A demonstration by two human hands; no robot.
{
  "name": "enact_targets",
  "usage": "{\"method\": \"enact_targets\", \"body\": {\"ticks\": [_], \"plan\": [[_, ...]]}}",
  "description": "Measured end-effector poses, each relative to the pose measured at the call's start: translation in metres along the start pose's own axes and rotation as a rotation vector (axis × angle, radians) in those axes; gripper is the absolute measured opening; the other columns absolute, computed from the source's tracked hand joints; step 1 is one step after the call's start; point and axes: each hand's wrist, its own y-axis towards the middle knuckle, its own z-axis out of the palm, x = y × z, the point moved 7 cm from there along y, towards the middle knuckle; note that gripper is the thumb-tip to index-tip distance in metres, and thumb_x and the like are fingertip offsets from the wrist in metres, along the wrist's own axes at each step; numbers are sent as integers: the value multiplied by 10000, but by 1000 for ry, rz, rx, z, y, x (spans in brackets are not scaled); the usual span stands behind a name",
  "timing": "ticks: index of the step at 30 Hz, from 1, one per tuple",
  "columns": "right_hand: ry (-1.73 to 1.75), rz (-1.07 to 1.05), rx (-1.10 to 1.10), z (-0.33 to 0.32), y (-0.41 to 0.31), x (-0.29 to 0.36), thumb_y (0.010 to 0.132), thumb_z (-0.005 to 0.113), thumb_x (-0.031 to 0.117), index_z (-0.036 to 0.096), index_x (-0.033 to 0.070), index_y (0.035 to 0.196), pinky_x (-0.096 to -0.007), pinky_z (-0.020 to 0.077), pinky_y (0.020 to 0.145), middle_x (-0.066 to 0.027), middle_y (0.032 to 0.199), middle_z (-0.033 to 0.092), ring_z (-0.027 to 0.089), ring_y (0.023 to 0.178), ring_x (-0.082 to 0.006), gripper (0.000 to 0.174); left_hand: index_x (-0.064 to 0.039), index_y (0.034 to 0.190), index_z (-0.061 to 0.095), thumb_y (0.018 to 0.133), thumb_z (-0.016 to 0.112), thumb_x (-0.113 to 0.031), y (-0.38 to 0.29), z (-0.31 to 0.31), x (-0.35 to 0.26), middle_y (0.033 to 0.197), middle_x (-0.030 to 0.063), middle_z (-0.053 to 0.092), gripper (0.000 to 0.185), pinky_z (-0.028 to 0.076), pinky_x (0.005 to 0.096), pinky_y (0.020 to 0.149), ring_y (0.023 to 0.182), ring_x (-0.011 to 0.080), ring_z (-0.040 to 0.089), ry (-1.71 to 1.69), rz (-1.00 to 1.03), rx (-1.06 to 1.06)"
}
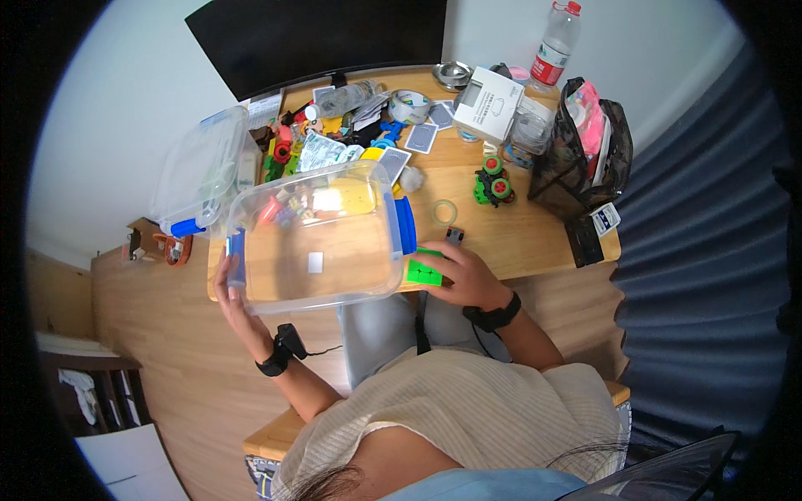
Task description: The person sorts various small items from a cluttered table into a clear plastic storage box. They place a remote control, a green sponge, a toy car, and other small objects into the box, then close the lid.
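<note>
A clear plastic storage box (319, 294) with blue latches sits before me, tilted a little, a small white sticker showing through it. My left hand (235, 304) holds its left end, fingers at the blue latch. My right hand (463, 272) is around a puzzle cube (425, 274) whose bright green face shows, just right of the box's right latch. Behind the right hand lie a small toy car (455, 235) and a tape-like ring (443, 213). A clear lid with a blue latch (200, 169) leans at the desk's left, over another container.
Toys, playing cards (421, 138), a tape roll (409, 106) and a plastic bottle (344, 99) crowd the desk's back below a monitor (326, 37). At right stand a green toy vehicle (493, 181), a white box (489, 106), jars and a black mesh bag (564, 169).
</note>
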Motion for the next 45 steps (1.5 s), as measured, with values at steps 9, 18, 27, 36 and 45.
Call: {"method": "enact_targets", "body": {"ticks": [9, 18, 27, 36, 45], "plan": [[-82, 27, -92, -24, -2, -8, 787, 799, 172, 612, 109, 1345, -413, 539, 944, -110, 1322, 596, 620, 1142, -318, 591, 8, 1396, 515, 971, 529, -471, 0, -2, 0, 1525, 195, 450, 641, 289, 468, 1195, 1418, 309, 416, 45, 2, 3], [-185, 93, -141, -52, 0, -27, 794, 813, 175, 598, 96, 1361, -419, 526, 966, -122, 1326, 602, 620, 1159, -333, 612, -15, 1371, 545, 955, 516, -464, -1, 0, -1, 1530, 189, 457, 612, 253, 442, 1200, 1421, 298, 405, 28, -24, -30], [-248, 71, -184, -69, 18, -28, 780, 827, 148, 580, 59, 1356, -436, 536, 947, -155, 1300, 607, 626, 1141, -356, 634, -21, 1364, 540, 960, 509, -461, -2, -2, 6, 1539, 211, 436, 598, 256, 434, 1193, 1412, 302, 415, -32, -42, -1], [-273, -4, -231, -90, 38, -15, 773, 832, 106, 573, 59, 1364, -441, 542, 940, -172, 1305, 608, 628, 1149, -369, 647, -23, 1368, 531, 957, 513, -485, -1, -3, 6, 1539, 218, 433, 618, 240, 439, 1200, 1424, 307, 402, -8, -24, 20], [-337, -168, -206, -113, 68, 10, 751, 812, 64, 563, 63, 1384, -436, 539, 942, -169, 1292, 616, 633, 1146, -365, 680, -31, 1363, 539, 946, 531, -513, -1, 0, 5, 1544, 221, 429, 637, 233, 442, 1202, 1430, 312, 393, -41, -31, 19]]}}
